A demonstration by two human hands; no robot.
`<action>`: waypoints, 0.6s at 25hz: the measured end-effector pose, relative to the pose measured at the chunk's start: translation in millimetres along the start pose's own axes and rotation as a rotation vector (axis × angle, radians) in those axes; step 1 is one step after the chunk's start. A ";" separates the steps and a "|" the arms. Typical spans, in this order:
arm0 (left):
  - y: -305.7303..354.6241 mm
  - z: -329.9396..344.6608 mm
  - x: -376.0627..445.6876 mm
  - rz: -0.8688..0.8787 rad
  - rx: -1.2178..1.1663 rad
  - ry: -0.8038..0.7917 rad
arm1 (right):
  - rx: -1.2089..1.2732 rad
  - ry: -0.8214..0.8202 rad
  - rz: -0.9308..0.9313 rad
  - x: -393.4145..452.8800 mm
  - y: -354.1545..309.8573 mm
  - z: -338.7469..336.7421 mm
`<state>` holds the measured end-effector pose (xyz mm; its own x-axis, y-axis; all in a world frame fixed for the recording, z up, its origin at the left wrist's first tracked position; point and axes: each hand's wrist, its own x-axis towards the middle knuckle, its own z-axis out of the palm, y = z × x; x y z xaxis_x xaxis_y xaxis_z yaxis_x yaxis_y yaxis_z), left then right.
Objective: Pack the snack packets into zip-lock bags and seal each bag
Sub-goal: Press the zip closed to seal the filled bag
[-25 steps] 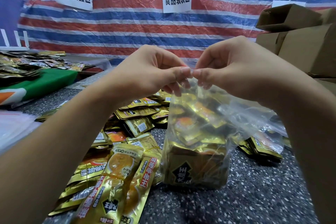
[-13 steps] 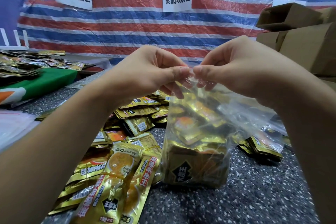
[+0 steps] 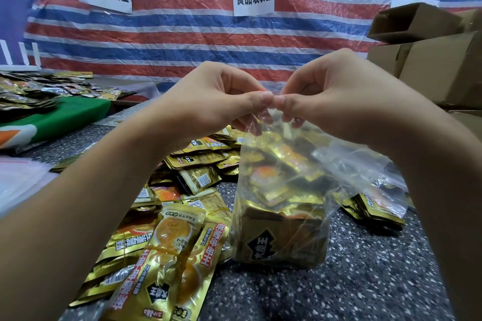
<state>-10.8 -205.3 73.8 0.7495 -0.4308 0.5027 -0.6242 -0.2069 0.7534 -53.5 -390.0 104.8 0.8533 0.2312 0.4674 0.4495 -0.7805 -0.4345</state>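
**Sealing the filled bag: little has moved at the zip**

Pinching the top edge of the zip-lock bag [image 3: 280,195], both hands sit where they were a second ago, thumb tips almost touching at the middle of the bag's mouth.

Head view: the left hand [image 3: 216,100] and right hand [image 3: 336,98] each have fingers [image 3: 263,98] curled and clamped on the clear plastic rim, thumb against forefinger. Compared with the two earlier pictures the grip has barely shifted; half a second ago the right thumb stood slightly apart from the left, and now the two have closed up again. The bag stands upright on the speckled table [image 3: 365,281], towards its middle, packed with gold snack packets. Loose packets [image 3: 172,250] lie spread towards the near-left edge, and a few more [image 3: 375,206] lie behind the bag on the right.

My reading is that the zip is being pressed at its centre and has not yet been run outward to either end; whether the strip has caught cannot be told.

Cardboard boxes [image 3: 430,60] stand at the far-right corner.
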 end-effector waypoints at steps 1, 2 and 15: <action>-0.1 0.4 0.1 0.004 0.005 0.004 | -0.007 0.007 -0.006 0.2 0.0 0.3; -0.2 0.8 0.4 0.008 0.012 0.011 | -0.013 0.014 -0.010 0.2 0.1 0.7; -1.5 7.0 1.1 0.090 0.126 0.094 | -0.012 0.016 -0.001 1.3 2.3 1.6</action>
<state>-10.6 -211.6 70.2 0.7033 -0.3694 0.6074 -0.7077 -0.2826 0.6475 -50.9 -390.6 103.2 0.8484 0.2225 0.4804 0.4470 -0.7872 -0.4248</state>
